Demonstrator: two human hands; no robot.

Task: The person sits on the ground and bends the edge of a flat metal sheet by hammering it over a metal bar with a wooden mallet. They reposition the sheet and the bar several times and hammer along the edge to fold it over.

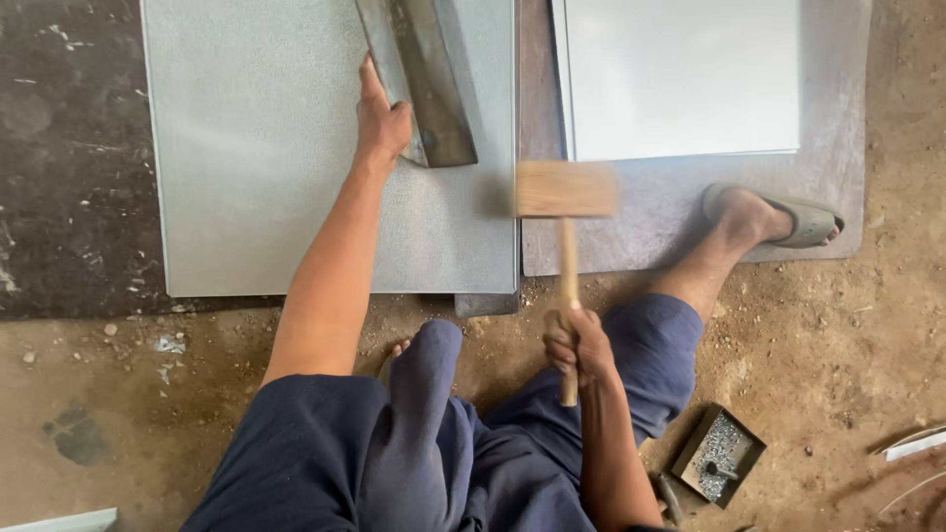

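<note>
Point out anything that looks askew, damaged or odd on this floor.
Nothing looks damaged or spilled. The angled metal bar under the left hand lies tilted across the grey sheet, not square to its edges. The wooden mallet in the right hand is blurred. The small tray of fasteners sits skewed on the dirt.

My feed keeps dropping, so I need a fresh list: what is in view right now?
Textured grey metal sheet: one, on the floor, left.
Dull steel angle bar: one, on that sheet.
Wooden mallet: one, pale brown, blurred, by the sheet's right edge.
Smooth pale metal sheet: one, upper right.
Small dark tray of silvery fasteners: one, lower right.
Grey sandal: one, on the foot.
Left hand: on the bar.
Right hand: gripping the mallet handle.
</note>
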